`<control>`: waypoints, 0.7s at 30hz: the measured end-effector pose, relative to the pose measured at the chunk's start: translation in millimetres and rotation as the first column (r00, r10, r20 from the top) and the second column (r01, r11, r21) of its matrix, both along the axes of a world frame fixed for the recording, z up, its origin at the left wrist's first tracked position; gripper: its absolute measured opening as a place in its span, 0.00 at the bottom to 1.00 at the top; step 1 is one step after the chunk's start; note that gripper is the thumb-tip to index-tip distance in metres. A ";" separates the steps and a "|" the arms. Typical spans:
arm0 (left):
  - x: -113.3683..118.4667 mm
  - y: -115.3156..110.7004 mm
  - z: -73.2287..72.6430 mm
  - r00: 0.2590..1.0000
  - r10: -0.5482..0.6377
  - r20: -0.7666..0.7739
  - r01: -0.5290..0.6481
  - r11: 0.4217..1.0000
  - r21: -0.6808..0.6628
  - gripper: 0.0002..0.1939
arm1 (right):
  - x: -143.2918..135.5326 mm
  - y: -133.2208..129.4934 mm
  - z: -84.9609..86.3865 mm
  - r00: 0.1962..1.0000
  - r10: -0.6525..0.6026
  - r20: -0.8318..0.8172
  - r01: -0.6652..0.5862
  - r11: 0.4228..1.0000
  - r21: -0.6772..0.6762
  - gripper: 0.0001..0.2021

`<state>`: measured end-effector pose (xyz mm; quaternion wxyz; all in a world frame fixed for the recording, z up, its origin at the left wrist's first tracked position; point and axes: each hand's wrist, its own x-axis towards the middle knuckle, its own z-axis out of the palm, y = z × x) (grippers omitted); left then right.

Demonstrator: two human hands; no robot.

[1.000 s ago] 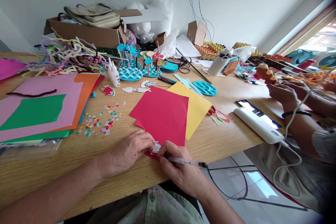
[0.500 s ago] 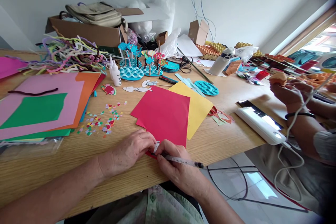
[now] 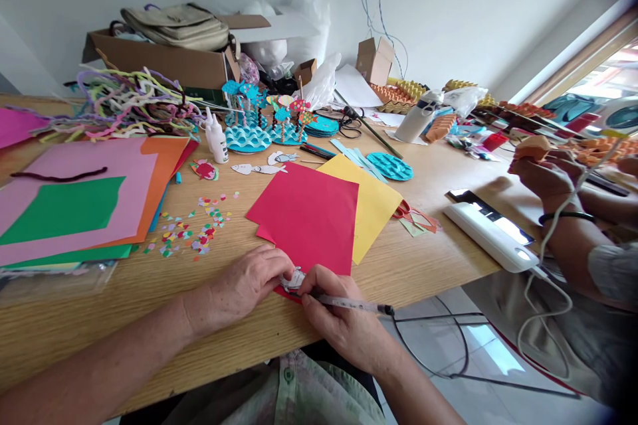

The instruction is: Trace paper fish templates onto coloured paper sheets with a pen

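My right hand (image 3: 343, 315) is closed around a clear-barrelled pen (image 3: 351, 303) with a dark end, its tip low over the near corner of the red paper (image 3: 314, 212). Between my hands a small white paper cutout (image 3: 293, 280) with dark drawn lines lies on that corner. My left hand (image 3: 256, 279) has its fingers drawn together, thumb and fingertips holding the cutout down. The pen's point is hidden by my right fingers. Under the red sheet is yellow paper (image 3: 373, 206), with red-handled scissors (image 3: 401, 208) at its right edge.
White fish cutouts (image 3: 259, 169), a glue bottle (image 3: 216, 138) and paper confetti (image 3: 199, 229) lie beyond my left hand. Coloured sheets (image 3: 90, 199) are stacked at left. Blue wave models (image 3: 248, 138) stand behind. At right, another person's hands (image 3: 543, 176) hold an orange piece near a white device (image 3: 491, 236).
My right hand and the pen have shifted slightly, and more of the white cutout shows between my hands. The whole view has moved a little.
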<state>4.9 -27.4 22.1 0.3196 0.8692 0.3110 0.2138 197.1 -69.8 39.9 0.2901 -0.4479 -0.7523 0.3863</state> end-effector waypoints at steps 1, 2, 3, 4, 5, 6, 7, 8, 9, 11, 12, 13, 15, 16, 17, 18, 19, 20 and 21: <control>-0.1 0.1 0.0 1.000 0.005 -0.006 -0.005 1.000 -0.003 0.10 | -0.4 -0.2 0.8 1.000 0.002 0.007 -0.002 1.000 0.002 0.05; -0.2 0.2 -0.1 1.000 0.006 -0.008 -0.006 1.000 -0.004 0.10 | -1.0 -0.2 1.3 1.000 0.002 0.015 -0.002 1.000 0.007 0.05; -0.3 0.3 -0.4 1.000 0.004 -0.009 -0.004 1.000 -0.004 0.10 | -1.7 -0.2 1.6 1.000 0.002 0.026 -0.002 1.000 0.012 0.05; -0.4 0.4 -0.9 1.000 0.000 -0.008 0.000 1.000 0.001 0.10 | -2.4 -0.1 1.6 0.999 0.003 0.038 -0.003 1.000 0.018 0.05; -0.6 0.6 -1.5 1.000 -0.002 -0.011 0.003 1.000 0.005 0.10 | -3.1 0.1 1.4 0.999 0.006 0.048 -0.007 1.000 0.021 0.05; -0.7 0.7 -2.2 1.000 -0.003 -0.013 0.003 1.000 0.012 0.10 | -3.8 0.4 1.0 0.998 0.010 0.056 -0.011 1.000 0.020 0.05; -0.9 0.8 -2.9 1.000 -0.003 -0.016 0.003 1.000 0.018 0.10 | -4.4 0.7 0.6 0.998 0.014 0.062 -0.015 1.000 0.016 0.06; -1.0 0.9 -3.4 1.000 -0.001 -0.017 0.001 1.000 0.024 0.10 | -4.9 1.0 0.2 0.998 0.015 0.064 -0.016 1.000 0.011 0.06; -1.1 0.9 -3.8 1.000 0.003 -0.019 -0.002 1.000 0.028 0.10 | -5.4 1.3 -0.1 0.998 0.015 0.065 -0.016 1.000 0.006 0.05; -1.1 0.7 -3.9 1.000 0.008 -0.017 -0.007 1.000 0.028 0.10 | -6.4 1.9 -0.3 0.998 0.005 0.063 -0.006 1.000 0.006 0.05; -1.0 0.6 -3.7 1.000 0.010 -0.017 -0.009 1.000 0.024 0.10 | -7.0 2.2 -0.2 0.998 -0.001 0.063 0.001 1.000 0.009 0.05; -0.9 0.4 -3.3 1.000 0.013 -0.020 -0.013 1.000 0.018 0.10 | -7.5 2.5 -0.2 0.998 -0.007 0.065 0.006 1.000 0.014 0.05; -0.7 0.2 -2.7 0.999 0.021 -0.026 -0.021 1.000 0.012 0.10 | -8.6 3.0 -0.1 0.997 -0.019 0.071 0.017 1.000 0.020 0.05; -0.5 0.2 -2.5 0.999 0.027 -0.030 -0.027 1.000 0.014 0.10 | -9.1 3.3 -0.2 0.997 -0.024 0.073 0.023 1.000 0.019 0.05; -0.2 0.1 -2.3 0.999 0.033 -0.035 -0.032 0.999 0.019 0.10 | -9.6 3.5 -0.3 0.997 -0.029 0.075 0.027 0.999 0.018 0.05; 0.0 0.1 -2.2 0.999 0.039 -0.038 -0.038 0.999 0.026 0.09 | -10.1 3.7 -0.4 0.997 -0.032 0.075 0.030 0.999 0.017 0.05; 0.3 0.1 -2.0 0.998 0.043 -0.041 -0.041 0.999 0.031 0.09 | -10.6 4.0 -0.5 0.997 -0.032 0.074 0.031 0.999 0.016 0.05; 0.7 0.0 -1.7 0.998 0.046 -0.043 -0.045 0.998 0.035 0.09 | -11.2 4.2 -0.5 0.997 -0.032 0.072 0.031 0.999 0.014 0.05; 1.0 -0.1 -1.3 0.998 0.049 -0.044 -0.047 0.998 0.037 0.09 | -11.8 4.5 -0.5 0.997 -0.032 0.069 0.031 0.999 0.013 0.05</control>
